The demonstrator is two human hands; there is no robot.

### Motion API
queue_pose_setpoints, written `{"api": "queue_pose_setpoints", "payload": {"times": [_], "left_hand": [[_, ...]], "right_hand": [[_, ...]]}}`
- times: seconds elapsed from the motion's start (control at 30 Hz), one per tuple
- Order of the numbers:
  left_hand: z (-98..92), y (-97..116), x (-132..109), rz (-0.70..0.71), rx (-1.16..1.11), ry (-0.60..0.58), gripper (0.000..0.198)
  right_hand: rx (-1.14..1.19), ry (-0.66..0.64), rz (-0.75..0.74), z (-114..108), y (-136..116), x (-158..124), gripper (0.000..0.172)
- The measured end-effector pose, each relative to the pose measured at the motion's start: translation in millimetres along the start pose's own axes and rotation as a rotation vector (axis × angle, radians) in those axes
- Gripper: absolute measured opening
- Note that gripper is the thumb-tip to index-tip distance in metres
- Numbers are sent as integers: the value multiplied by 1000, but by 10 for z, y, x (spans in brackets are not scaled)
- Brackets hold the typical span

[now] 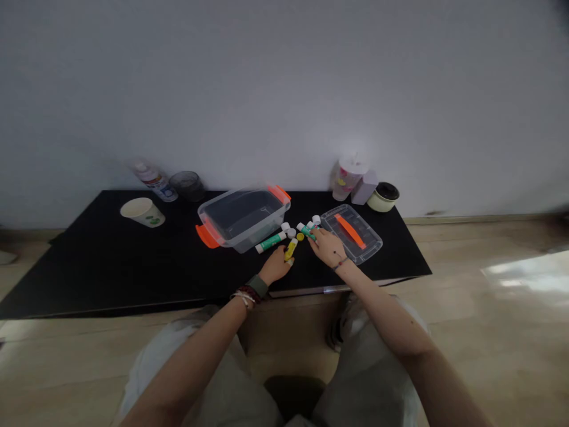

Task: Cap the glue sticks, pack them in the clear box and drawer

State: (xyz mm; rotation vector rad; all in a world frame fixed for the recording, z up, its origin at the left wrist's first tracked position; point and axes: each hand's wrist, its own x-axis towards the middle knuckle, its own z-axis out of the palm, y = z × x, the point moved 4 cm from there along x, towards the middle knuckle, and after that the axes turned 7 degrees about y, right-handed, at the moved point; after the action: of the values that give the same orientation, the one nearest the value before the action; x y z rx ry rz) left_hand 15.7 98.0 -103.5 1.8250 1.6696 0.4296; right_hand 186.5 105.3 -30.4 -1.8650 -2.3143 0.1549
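Your L hand (pixel 275 265) on yellow glue stick (pixel 290 249), grip unclear | your R hand (pixel 329 249) on teal glue stick (pixel 306 231), grip unclear | clear lid (pixel 351 234) just right

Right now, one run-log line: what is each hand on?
left hand: touching yellow glue stick | right hand: on teal glue stick | nearby: clear plastic tub, clear lid, green glue stick

Probably a home: wooden floor (pixel 489 356), low black table (pixel 89 267).
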Motion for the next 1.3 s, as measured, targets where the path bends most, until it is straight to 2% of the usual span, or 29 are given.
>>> {"api": "queue_pose_setpoints", "payload": {"times": [0.23, 0.5, 0.63, 0.73, 0.87, 0.93, 1.1, 1.3], "left_hand": [[-83, 133, -146, 88, 237, 114, 60], [-451, 241, -374, 167, 349, 245, 49], [-619, 221, -501, 139, 326, 228, 36], [-624, 203, -574, 125, 317, 158, 26], [-558, 203, -619, 152, 344, 84, 15], [-546, 200, -622, 152, 361, 74, 12], [-574, 170, -608, 150, 386, 89, 13], [-623, 141, -603, 151, 349, 110, 13]], "right_hand": [[-41, -21, -1, -123, 56, -164, 29], [-123, -146, 52, -201, 245, -229, 29], [-171, -297, 47, -155, 264, -313, 30], [-148, -363, 11, -18, 86, -396, 38], [-99, -321, 92, 234, -203, -380, 67], [-86, -292, 140, 344, -275, -307, 72], [-71, -240, 209, 449, -209, -79, 64], [-101, -196, 197, 328, -116, -9, 58]]}}
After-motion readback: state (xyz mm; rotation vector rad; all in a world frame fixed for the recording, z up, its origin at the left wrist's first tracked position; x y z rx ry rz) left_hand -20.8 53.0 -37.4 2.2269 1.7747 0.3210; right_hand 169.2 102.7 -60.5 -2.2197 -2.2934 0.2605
